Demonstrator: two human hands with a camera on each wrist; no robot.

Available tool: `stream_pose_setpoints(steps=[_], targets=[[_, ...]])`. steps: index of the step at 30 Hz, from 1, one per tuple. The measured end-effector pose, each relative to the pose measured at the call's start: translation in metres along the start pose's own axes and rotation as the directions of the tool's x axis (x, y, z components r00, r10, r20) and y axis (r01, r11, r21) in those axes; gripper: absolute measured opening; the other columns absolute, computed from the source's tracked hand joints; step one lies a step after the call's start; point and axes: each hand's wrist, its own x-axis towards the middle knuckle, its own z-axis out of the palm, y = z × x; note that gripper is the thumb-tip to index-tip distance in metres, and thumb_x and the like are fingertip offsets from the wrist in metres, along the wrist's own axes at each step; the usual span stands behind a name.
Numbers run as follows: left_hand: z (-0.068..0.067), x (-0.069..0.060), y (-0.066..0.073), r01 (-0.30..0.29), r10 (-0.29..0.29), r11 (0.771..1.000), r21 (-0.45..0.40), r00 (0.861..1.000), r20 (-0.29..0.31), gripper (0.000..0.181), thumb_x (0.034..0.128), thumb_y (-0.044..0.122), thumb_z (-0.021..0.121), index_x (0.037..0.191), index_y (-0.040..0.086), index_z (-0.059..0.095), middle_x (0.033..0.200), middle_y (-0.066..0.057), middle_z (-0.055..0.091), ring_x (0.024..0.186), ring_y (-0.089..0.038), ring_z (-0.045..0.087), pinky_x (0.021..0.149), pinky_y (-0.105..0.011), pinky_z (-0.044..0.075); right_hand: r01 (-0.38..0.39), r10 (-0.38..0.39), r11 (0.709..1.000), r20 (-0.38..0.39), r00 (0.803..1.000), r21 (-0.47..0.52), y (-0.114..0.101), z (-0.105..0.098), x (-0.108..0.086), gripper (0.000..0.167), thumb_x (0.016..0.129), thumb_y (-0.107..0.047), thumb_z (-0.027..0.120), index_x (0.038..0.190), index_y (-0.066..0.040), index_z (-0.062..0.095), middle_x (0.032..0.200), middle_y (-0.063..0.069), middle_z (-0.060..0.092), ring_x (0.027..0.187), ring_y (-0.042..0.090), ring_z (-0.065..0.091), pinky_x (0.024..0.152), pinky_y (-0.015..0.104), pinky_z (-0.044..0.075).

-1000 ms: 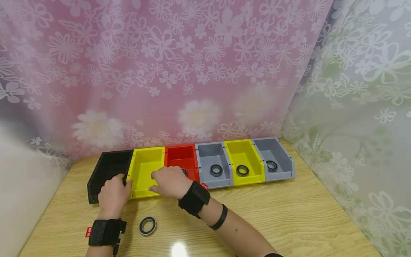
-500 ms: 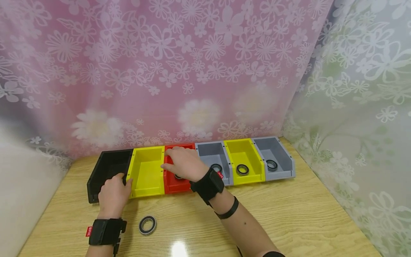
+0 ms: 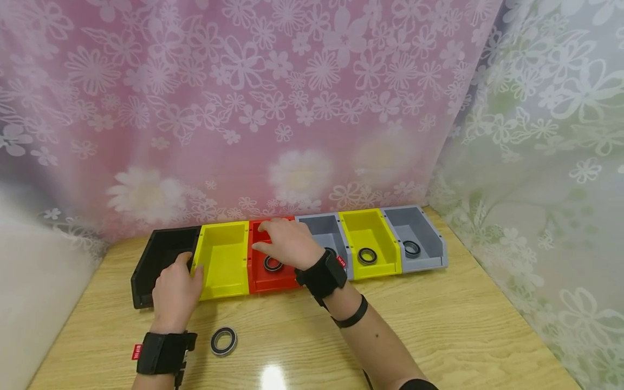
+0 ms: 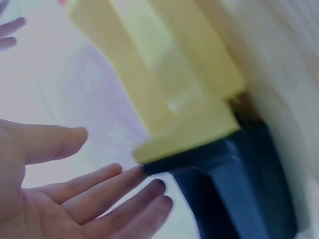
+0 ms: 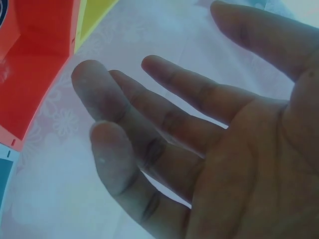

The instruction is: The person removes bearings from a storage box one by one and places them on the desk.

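My left hand [image 3: 176, 292] is at the front of the black bin [image 3: 143, 271] and the left yellow bin [image 3: 225, 259]. In the left wrist view its fingers are relaxed, thumb apart, nothing between them; whether the fingertips touch the black bin's edge I cannot tell. Over the red bin [image 3: 275, 284] hovers my right hand [image 3: 294, 245], loosely spread and holding nothing in the right wrist view. A ball bearing [image 3: 273, 264] lies in that red bin, partly beside the hand. Another bearing [image 3: 224, 341] lies flat on the wooden table, right of my left wrist.
Right of the red bin stand a grey bin [image 3: 317, 225], a second yellow bin [image 3: 372, 235] and another grey bin [image 3: 414, 225], each with one bearing in it. The bins form one row before a pink flowered curtain [image 3: 292, 108].
My right hand has moved right and back, from the left yellow bin's front to over the red bin. The left hand has shifted slightly, its fingers a little straighter.
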Motion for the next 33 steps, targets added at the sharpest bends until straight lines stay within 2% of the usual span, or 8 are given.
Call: stream_pose_setpoints(steps=[3,6,11,16,21,24,27,33], targets=[[-0.002,-0.003,0.013,-0.066,0.065,0.997,-0.038,0.997,-0.04,0.043,0.0986,0.013,0.066,0.133,-0.011,0.058,0.114,-0.035,0.067,0.064,-0.034,0.061,0.053,-0.045,0.05,-0.008,0.008,1.0,0.003,1.0,-0.001,0.003,-0.001,0.0,0.052,0.1,-0.046,0.065,0.142,-0.015,0.061,0.134,0.003,0.068,0.11,0.018,0.067,0.076,0.03,0.055],[-0.002,-0.004,0.023,-0.112,0.11,0.992,-0.058,0.993,-0.031,0.04,0.098,0.013,0.067,0.13,-0.01,0.061,0.116,-0.032,0.069,0.058,-0.031,0.06,0.045,-0.036,0.043,-0.008,0.008,1.0,0.004,1.0,-0.006,0.004,-0.002,0.0,0.052,0.1,-0.046,0.065,0.142,-0.015,0.061,0.134,0.003,0.068,0.109,0.018,0.067,0.076,0.03,0.055],[0.001,0.003,0.031,-0.127,0.129,0.991,-0.045,0.991,0.024,0.04,0.0996,0.016,0.065,0.127,-0.012,0.062,0.11,-0.03,0.072,0.071,-0.04,0.069,0.05,-0.039,0.052,0.002,-0.002,1.0,-0.006,1.0,-0.007,0.004,-0.006,0.001,0.05,0.1,-0.045,0.066,0.14,-0.015,0.063,0.129,0.003,0.07,0.1,0.017,0.069,0.075,0.029,0.056],[0.007,0.014,0.04,-0.098,0.098,0.995,-0.01,0.986,0.134,0.043,0.1005,0.021,0.064,0.125,-0.014,0.062,0.108,-0.03,0.072,0.079,-0.043,0.071,0.056,-0.043,0.057,-0.014,0.014,1.0,0.001,1.0,-0.006,0.006,-0.01,0.001,0.051,0.1,-0.046,0.066,0.139,-0.015,0.063,0.126,0.002,0.072,0.097,0.017,0.07,0.07,0.026,0.055],[0.018,0.017,0.05,-0.101,0.098,0.995,-0.001,0.965,0.244,0.048,0.0993,0.026,0.068,0.121,-0.016,0.064,0.098,-0.028,0.074,0.073,-0.036,0.07,0.057,-0.04,0.056,-0.031,0.031,0.999,0.002,1.0,-0.014,0.01,-0.011,0.0,0.052,0.1,-0.047,0.066,0.14,-0.014,0.063,0.127,0.003,0.072,0.103,0.019,0.07,0.075,0.028,0.056],[0.025,0.018,0.056,-0.109,0.108,0.994,-0.012,0.958,0.265,0.043,0.097,0.028,0.071,0.106,-0.014,0.07,0.079,-0.02,0.07,0.058,-0.027,0.062,0.051,-0.034,0.049,-0.033,0.033,0.999,-0.004,0.999,-0.017,0.012,-0.012,-0.001,0.053,0.099,-0.048,0.066,0.14,-0.014,0.063,0.127,0.003,0.071,0.104,0.02,0.071,0.075,0.028,0.057],[0.031,0.018,0.061,-0.107,0.103,0.994,-0.003,0.951,0.293,0.038,0.0944,0.03,0.075,0.083,-0.006,0.069,0.06,-0.009,0.055,0.049,-0.022,0.05,0.046,-0.03,0.037,-0.032,0.032,0.999,-0.003,0.999,-0.019,0.012,-0.012,-0.002,0.053,0.099,-0.048,0.066,0.14,-0.014,0.063,0.127,0.003,0.071,0.102,0.02,0.071,0.072,0.027,0.056],[0.038,0.015,0.066,-0.103,0.093,0.995,0.018,0.949,0.301,0.039,0.0907,0.027,0.079,0.069,0.002,0.06,0.055,-0.004,0.044,0.049,-0.022,0.048,0.046,-0.03,0.034,-0.038,0.038,0.999,0.007,0.999,-0.023,0.012,-0.011,-0.003,0.052,0.099,-0.048,0.066,0.139,-0.014,0.063,0.126,0.003,0.072,0.096,0.019,0.071,0.067,0.024,0.054]])
